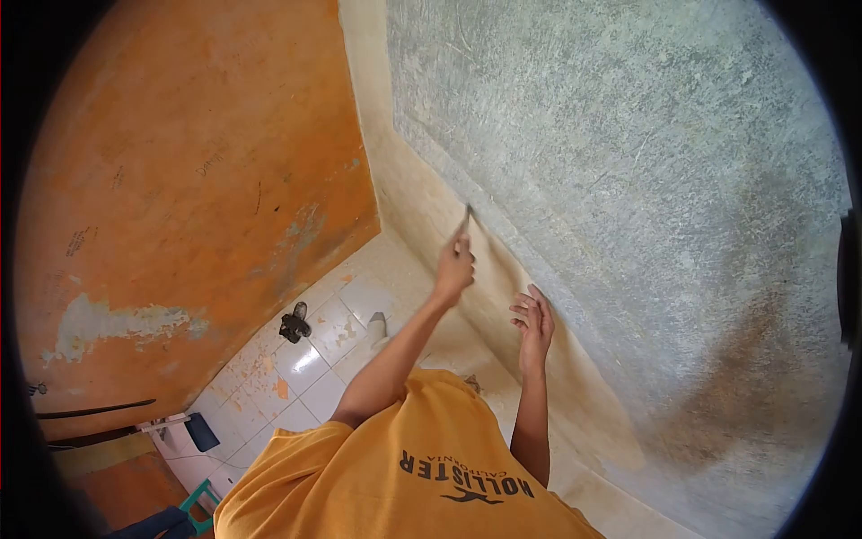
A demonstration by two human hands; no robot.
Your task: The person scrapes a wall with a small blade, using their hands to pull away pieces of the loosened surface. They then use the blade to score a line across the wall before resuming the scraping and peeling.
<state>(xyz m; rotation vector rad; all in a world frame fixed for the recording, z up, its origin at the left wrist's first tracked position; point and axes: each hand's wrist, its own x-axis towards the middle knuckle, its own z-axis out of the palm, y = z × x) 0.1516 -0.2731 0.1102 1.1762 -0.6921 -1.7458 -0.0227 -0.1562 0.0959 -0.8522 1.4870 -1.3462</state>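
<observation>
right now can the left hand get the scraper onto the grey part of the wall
Probably yes: the left hand holds the scraper with its tip at the grey wall edge, nothing between.

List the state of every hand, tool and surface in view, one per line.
left hand: raised, closed on the scraper
scraper: tip against the wall
right hand: fingers curled, beside the wall, holds nothing
grey wall: rough, upper part grey, lower strip pale
orange wall: paint patchy and peeling
floor tiles: white, stained orange
</observation>
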